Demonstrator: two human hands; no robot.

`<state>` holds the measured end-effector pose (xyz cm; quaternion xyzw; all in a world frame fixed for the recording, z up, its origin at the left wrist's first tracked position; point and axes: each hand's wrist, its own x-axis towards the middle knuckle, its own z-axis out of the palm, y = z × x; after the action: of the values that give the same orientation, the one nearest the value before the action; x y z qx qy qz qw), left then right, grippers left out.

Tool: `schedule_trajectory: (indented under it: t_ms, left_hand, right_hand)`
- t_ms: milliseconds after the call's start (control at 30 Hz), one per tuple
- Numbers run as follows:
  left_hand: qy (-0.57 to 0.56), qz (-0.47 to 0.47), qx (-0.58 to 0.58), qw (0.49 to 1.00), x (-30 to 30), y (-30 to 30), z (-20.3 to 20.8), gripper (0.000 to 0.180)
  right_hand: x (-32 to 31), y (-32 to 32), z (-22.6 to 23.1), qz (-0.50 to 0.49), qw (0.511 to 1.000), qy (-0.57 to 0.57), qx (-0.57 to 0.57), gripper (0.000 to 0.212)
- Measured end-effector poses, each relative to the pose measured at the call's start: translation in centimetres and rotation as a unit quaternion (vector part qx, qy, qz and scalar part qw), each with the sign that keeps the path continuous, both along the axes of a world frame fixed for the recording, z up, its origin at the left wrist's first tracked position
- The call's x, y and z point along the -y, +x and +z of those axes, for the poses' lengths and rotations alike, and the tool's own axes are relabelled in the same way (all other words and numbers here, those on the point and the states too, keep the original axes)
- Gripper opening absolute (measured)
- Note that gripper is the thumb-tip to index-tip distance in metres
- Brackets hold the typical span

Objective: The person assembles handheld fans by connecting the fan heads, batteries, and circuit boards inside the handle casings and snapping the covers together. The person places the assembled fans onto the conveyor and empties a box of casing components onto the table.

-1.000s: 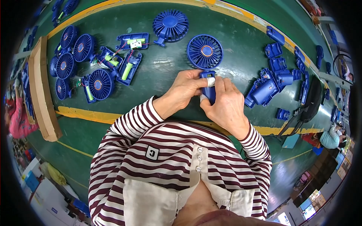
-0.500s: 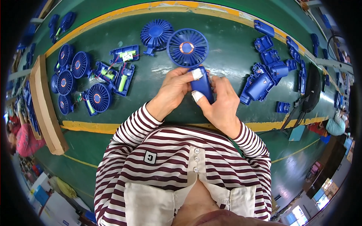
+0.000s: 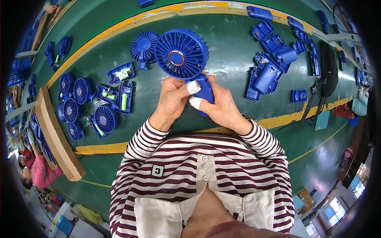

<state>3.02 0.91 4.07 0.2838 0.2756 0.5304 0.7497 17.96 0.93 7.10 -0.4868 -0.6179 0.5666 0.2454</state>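
A blue handheld fan [image 3: 181, 55] is held between my two hands, its round slatted head pointing away from me and tilted a little left. My left hand [image 3: 173, 99] closes on the neck, the white-wrapped thumb pressed near the top of the handle. From the other side, my right hand [image 3: 220, 104] wraps the handle, its thumb, also wrapped in white, lying across the front. Fingers behind the handle are partly hidden. Just left of the held fan, another blue fan [image 3: 144, 47] lies on the green table.
Left on the table are several blue fans [image 3: 71, 110] and opened handles with green batteries [image 3: 124, 101]. At right lies a pile of blue handle shells [image 3: 266, 77], with a black strap bag [image 3: 328, 71] beyond. A cardboard tray [image 3: 59, 137] stands along the left edge.
The fan's head has swung left and tilted, showing its side. Both hands have shifted slightly left with it, keeping their hold. My view has also turned a little.
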Motion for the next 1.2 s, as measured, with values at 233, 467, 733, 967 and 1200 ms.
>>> schedule_trajectory:
  t_ms: [233,467,733,967,1200]
  left_hand:
    - [-0.079,0.015,-0.030,0.996,0.2,0.6,0.0,0.042]
    - [-0.070,0.006,-0.038,0.997,0.7,0.7,0.1,0.053]
    - [-0.058,0.042,-0.051,0.996,0.6,1.4,-0.7,0.038]
    - [-0.058,-0.006,-0.108,0.992,-0.1,0.4,-0.2,0.047]
    - [-0.082,-0.131,-0.139,0.978,1.7,-1.4,0.8,0.037]
  right_hand:
    - [-0.2,-0.3,-0.4,-0.071,0.991,-0.104,-0.033,0.029]
    - [0.0,-0.2,-0.8,-0.074,0.986,-0.131,-0.074,0.026]
    - [-0.1,-0.1,-1.2,-0.081,0.974,-0.166,-0.129,0.024]
    - [-3.3,2.3,-0.4,-0.020,0.989,-0.117,-0.092,0.028]
    - [-18.6,5.9,1.7,-0.148,0.890,0.296,0.314,0.042]
